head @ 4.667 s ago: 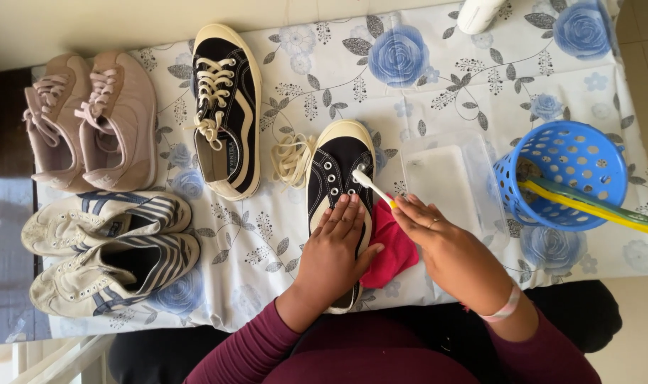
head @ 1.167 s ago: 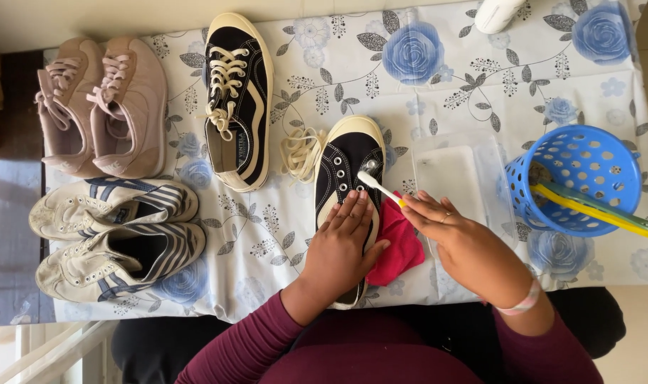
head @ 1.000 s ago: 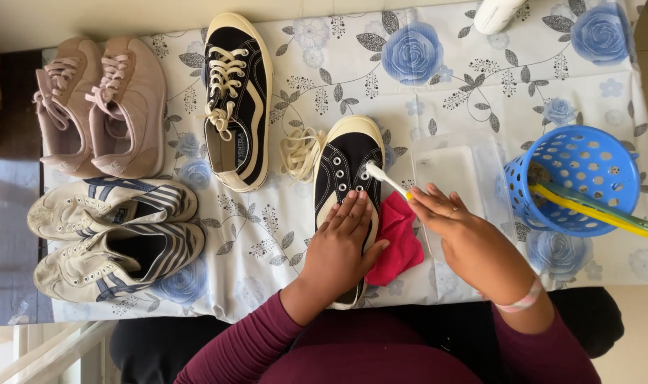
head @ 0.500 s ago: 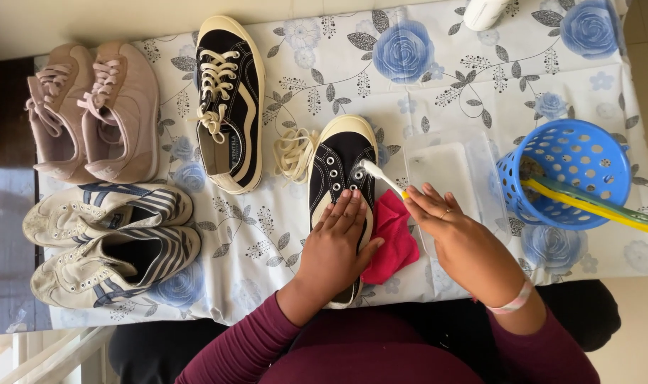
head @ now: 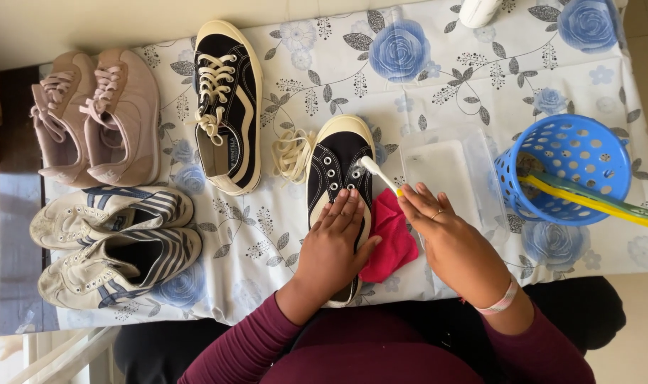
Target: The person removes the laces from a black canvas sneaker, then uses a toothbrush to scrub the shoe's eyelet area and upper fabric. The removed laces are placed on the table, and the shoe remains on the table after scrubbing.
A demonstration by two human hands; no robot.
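Your left hand [head: 336, 245] lies flat on unlaced black sneaker [head: 336, 186], pinning it to floral cloth [head: 452, 92]. Your right hand [head: 448, 238] grips toothbrush [head: 378, 173], bristles at shoe's toe end. Red rag [head: 389, 238] just beside shoe. Loose laces [head: 291, 154] left of it. Blue basket [head: 566, 167] right.

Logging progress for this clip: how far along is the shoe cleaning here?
Done: the laces are out and lie coiled beside the unlaced black shoe. In hand: the left hand presses that shoe flat while the right hand works a toothbrush near its eyelets. Left: its laced black mate, the pink pair and the striped white pair lie apart, untouched.
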